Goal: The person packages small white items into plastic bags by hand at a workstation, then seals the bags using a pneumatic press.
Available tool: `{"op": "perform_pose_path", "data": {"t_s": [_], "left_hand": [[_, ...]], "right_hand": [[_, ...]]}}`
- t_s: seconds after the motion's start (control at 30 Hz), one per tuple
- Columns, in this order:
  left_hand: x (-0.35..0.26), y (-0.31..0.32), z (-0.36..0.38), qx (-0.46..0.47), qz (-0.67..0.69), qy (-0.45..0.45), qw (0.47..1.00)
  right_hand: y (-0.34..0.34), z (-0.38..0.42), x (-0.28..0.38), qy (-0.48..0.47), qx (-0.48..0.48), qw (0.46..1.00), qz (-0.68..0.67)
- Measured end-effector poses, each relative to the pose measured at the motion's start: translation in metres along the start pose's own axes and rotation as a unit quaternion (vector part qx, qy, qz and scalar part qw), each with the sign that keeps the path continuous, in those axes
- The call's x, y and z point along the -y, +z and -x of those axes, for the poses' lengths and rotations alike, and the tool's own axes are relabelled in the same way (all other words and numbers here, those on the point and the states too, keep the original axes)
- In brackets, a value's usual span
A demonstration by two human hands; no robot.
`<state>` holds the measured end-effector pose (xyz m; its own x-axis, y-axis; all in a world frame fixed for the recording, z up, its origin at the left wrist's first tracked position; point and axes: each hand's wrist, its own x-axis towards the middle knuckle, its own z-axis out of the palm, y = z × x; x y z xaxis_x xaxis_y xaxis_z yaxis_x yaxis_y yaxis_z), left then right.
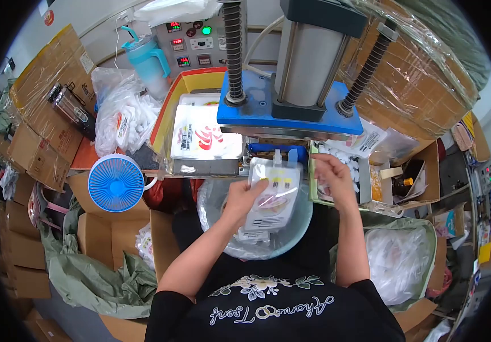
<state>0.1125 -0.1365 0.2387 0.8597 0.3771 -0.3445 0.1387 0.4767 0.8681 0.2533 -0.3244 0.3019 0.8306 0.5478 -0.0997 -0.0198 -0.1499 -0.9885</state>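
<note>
My left hand [245, 199] grips the left edge of a white printed plastic pouch [274, 196], thumb on its front. The pouch is upright, with a pale spout-like piece [278, 157] at its top edge, below the press. My right hand [336, 179] is over the left part of a green-rimmed box [314, 188] of small white plastic parts [349, 165]. Its fingers are curled together; whatever is between them is too small to make out. Under the pouch stands a plastic-lined tub [302, 228] with more pouches [254, 235] in it.
A press with a blue plate [257, 108] and spring posts stands ahead. Left of it, a yellow-red tray [165, 122] holds stacked pouches [208, 134]. A blue fan [115, 182], a turquoise pitcher [145, 62] and an open carton [108, 228] are further left. A bag-filled box [399, 262] sits right.
</note>
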Motion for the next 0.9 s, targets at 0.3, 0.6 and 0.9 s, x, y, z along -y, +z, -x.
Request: {"op": "perform_pose_path", "data": {"t_s": [0.3, 0.6, 0.9], "left_hand": [[-0.016, 0.009, -0.028, -0.013, 0.052, -0.044, 0.998], [-0.042, -0.086, -0.021, -0.183, -0.606, 0.375, 0.678], [-0.051, -0.087, 0.028, -0.193, -0.42, 0.387, 0.798]], "right_hand": [[-0.052, -0.023, -0.047, 0.15, 0.016, 0.735, -0.661], [-0.05, -0.024, -0.06, 0.126, 0.054, 0.787, -0.601], [-0.026, -0.006, -0.033, 0.058, 0.026, 0.972, -0.226]]}}
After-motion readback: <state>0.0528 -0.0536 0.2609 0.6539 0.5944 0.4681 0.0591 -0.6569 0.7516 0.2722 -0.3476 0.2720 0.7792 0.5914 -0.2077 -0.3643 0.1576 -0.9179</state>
